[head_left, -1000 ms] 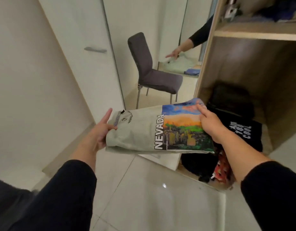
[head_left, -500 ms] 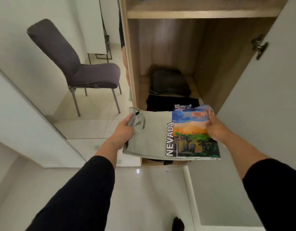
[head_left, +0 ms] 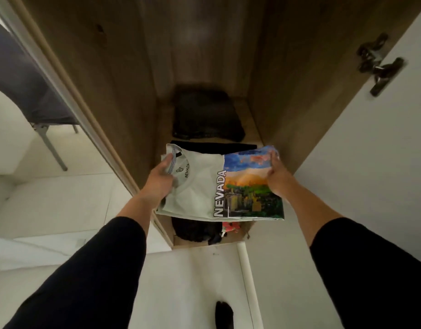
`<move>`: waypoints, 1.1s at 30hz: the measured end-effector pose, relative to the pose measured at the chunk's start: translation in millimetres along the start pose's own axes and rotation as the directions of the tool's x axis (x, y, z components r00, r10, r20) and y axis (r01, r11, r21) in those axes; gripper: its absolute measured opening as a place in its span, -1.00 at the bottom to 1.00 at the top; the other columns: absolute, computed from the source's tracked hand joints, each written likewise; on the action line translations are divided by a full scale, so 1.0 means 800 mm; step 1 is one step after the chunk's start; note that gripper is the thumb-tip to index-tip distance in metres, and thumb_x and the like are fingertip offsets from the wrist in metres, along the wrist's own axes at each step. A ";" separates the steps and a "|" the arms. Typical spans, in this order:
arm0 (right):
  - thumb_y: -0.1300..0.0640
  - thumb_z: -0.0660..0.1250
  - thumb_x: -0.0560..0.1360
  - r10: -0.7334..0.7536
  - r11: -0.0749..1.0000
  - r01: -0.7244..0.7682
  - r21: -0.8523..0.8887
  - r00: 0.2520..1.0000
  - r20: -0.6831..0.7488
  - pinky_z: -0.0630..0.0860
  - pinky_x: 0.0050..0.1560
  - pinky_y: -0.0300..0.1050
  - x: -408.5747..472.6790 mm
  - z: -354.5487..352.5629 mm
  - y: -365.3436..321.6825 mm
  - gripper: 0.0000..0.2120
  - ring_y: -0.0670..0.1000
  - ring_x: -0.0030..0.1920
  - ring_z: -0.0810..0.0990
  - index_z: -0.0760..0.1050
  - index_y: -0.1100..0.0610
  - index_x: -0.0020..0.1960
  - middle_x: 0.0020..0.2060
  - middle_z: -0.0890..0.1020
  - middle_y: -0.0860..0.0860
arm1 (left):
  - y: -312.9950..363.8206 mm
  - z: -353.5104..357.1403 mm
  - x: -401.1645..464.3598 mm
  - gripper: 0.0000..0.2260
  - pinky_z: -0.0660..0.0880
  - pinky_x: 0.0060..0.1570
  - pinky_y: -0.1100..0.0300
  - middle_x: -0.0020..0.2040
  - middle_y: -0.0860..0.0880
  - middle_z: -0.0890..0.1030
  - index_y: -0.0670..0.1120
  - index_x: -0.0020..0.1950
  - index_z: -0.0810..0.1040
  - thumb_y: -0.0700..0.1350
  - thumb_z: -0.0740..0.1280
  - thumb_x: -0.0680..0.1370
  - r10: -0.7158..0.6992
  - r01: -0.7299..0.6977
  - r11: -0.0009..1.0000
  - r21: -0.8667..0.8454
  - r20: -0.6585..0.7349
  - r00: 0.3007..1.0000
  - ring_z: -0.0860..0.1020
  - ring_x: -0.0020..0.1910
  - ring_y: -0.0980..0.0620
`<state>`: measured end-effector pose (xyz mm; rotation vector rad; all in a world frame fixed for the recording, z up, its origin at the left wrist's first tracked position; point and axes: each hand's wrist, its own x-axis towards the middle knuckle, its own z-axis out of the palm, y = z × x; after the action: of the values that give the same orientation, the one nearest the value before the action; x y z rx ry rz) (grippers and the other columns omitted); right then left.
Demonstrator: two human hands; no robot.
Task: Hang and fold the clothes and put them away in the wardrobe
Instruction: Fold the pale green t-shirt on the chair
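Since the earlier frame, the view had dropped and closed in on the wardrobe (head_left: 91,74) opening; the chair (head_left: 19,77) had slid to the upper left edge of the frame, and the folded NEVADA T-shirt (head_left: 204,186) had advanced over the front of the compartment floor.

The T-shirt lay flat at centre frame, held level between both hands. Its long axis ran left to right across the opening, collar end at the left, printed panel at the right. It sat directly ahead of both hands, above a black folded garment (head_left: 214,146) whose far edge showed just beyond it. Another dark folded garment (head_left: 207,115) lay deeper in the compartment, toward upper centre. Below the near edge of the T-shirt, a black bundle (head_left: 195,230) and a red patterned item (head_left: 231,227) lay at the front lip.

The left hand (head_left: 161,180) gripped the collar end, thumb on top near the neckline and fingers curled beneath. The right hand (head_left: 274,174) gripped the printed end, fingers laid over the top edge; its thumb was hidden beneath the fabric. Both hands stood about equally near the stack.

The step in hand was judged to be lowering the T-shirt onto the black folded garment. The open door (head_left: 370,150) stood close at the right.
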<state>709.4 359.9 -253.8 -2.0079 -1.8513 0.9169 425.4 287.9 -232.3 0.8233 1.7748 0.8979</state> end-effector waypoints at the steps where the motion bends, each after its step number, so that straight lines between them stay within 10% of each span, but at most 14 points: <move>1: 0.29 0.03 0.62 0.019 1.000 -0.019 -0.010 1.000 0.007 0.45 0.08 -0.12 0.018 0.002 -0.003 -0.39 0.18 0.31 0.42 -0.15 0.00 0.56 0.52 0.12 0.11 | 0.003 0.002 0.016 -0.33 0.44 -0.44 0.33 0.38 -0.09 0.42 0.13 0.50 0.25 -0.44 0.18 0.51 0.004 -0.004 1.000 -0.004 0.004 1.000 0.50 -0.24 0.03; 3: 0.27 0.01 0.63 0.039 0.999 -0.038 -0.027 0.999 0.025 0.43 -0.22 -0.14 0.050 0.005 -0.009 -0.41 0.15 0.03 0.54 -0.15 -0.05 0.55 0.49 0.20 0.14 | 0.008 0.005 0.045 -0.32 0.50 -0.22 0.25 0.36 -0.11 0.43 0.12 0.50 0.25 -0.47 0.17 0.50 -0.003 0.003 0.999 -0.044 0.001 1.000 0.54 0.07 -0.11; 5: 0.25 0.00 0.64 0.026 1.000 -0.027 0.017 0.999 0.041 0.49 -0.12 -0.08 0.083 0.011 -0.013 -0.42 0.13 0.01 0.54 -0.16 -0.08 0.55 0.47 0.22 0.14 | 0.013 0.007 0.071 -0.31 0.51 -0.12 0.17 0.37 -0.09 0.42 0.12 0.49 0.26 -0.47 0.16 0.49 -0.005 0.004 0.997 -0.072 -0.018 1.000 0.49 0.20 -0.15; 9: 0.24 -0.01 0.64 0.068 0.995 -0.070 0.073 0.997 0.030 0.45 -0.23 -0.16 0.128 0.017 -0.020 -0.45 0.04 -0.15 0.51 -0.07 -0.12 0.54 0.23 0.41 0.06 | 0.006 0.012 0.117 -0.29 0.47 -0.25 0.13 0.23 -0.05 0.43 0.11 0.48 0.27 -0.51 0.16 0.47 0.035 -0.036 0.999 -0.031 -0.043 0.998 0.54 -0.07 -0.04; 14: 0.22 0.06 0.60 0.027 0.971 -0.008 -0.238 0.997 0.077 0.47 0.00 -0.09 0.130 0.049 -0.002 -0.50 0.15 0.16 0.52 0.10 -0.02 0.51 0.47 0.23 0.14 | -0.042 0.011 0.149 -0.41 0.41 0.29 -0.08 0.41 -0.14 0.32 0.05 0.45 0.29 -0.13 0.38 0.45 0.069 -0.071 0.921 0.383 0.018 0.997 0.41 0.31 -0.19; 18: 0.12 0.13 0.57 0.160 0.879 -0.025 -0.477 0.956 0.245 0.26 0.40 0.08 0.099 0.080 0.020 -0.40 0.20 0.46 0.19 -0.02 -0.12 0.53 0.54 -0.17 0.07 | -0.055 0.023 0.138 -0.48 0.15 0.44 0.00 0.53 -0.12 0.10 0.03 0.51 0.19 0.07 0.11 0.55 -0.065 -0.018 0.656 0.754 0.080 0.995 0.10 0.50 -0.19; 22: 0.12 0.16 0.55 0.219 0.817 -0.079 -0.571 0.959 0.181 0.11 0.44 0.14 0.053 0.086 0.027 -0.31 0.16 0.51 0.00 -0.13 -0.14 0.54 0.54 -0.23 0.02 | -0.063 0.021 0.114 -0.56 0.08 0.45 -0.07 0.49 -0.14 0.17 0.04 0.40 0.32 0.08 0.05 0.53 -0.156 -0.057 0.515 0.855 0.159 0.975 0.02 0.52 -0.14; 33: 0.12 0.17 0.53 0.150 0.922 -0.143 -0.359 0.989 -0.008 0.22 0.42 0.09 -0.154 0.008 0.012 -0.45 0.21 0.49 0.07 0.16 -0.09 0.49 0.54 -0.07 0.11 | -0.039 0.008 -0.063 -0.48 0.19 0.43 0.08 0.57 -0.01 -0.18 0.08 0.54 0.12 -0.04 0.16 0.58 0.035 -0.230 0.589 0.775 0.260 0.965 0.03 0.54 -0.12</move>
<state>714.7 238.6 -230.9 -2.3856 -2.0222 0.6706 443.4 231.3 -238.3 1.5873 1.9158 -0.0027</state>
